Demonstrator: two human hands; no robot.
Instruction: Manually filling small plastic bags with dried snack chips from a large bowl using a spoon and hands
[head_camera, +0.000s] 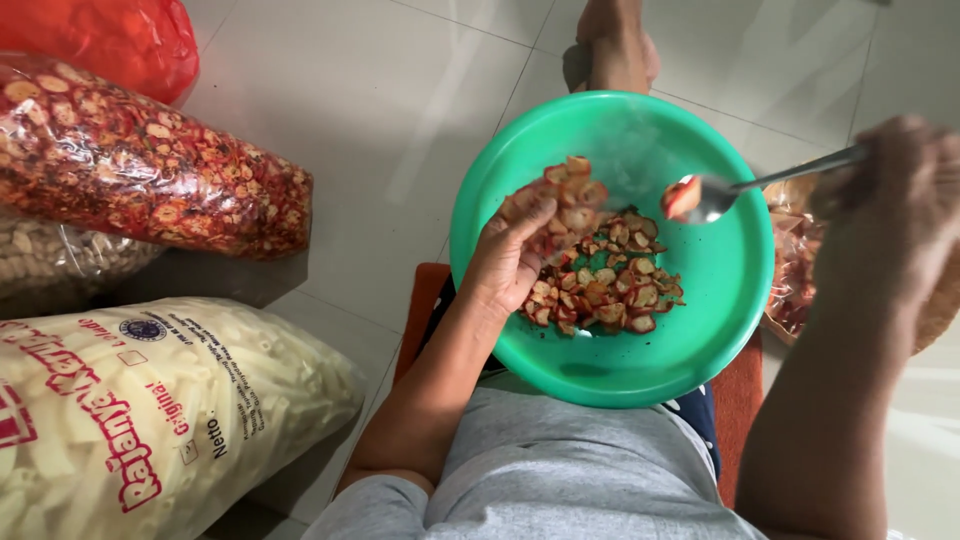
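Down in the person's lap sits a green bowl (720, 300), and a heap of reddish, spice-coated chips (605, 280) lies in its middle. The left hand (515, 255) reaches into the bowl from the near-left rim, its fingers (545, 215) curled around a small clump of chips lifted just above the heap. The right hand (895, 200), blurred at the right edge, is clenched on the handle of a metal spoon (760, 183); the spoon's head hangs over the bowl with a single chip resting on it.

Just beyond the bowl's right rim, under the right forearm, a clear bag (795, 265) with more of the same chips shows in part. A bare foot (617, 45) rests on the pale tiled floor (400, 120) past the bowl's far rim. Well to the left lie a long clear bag of red chips (150, 165), a big printed bag of pale tube-shaped crackers (150, 420), and a red plastic bag (110, 35) in the far corner.
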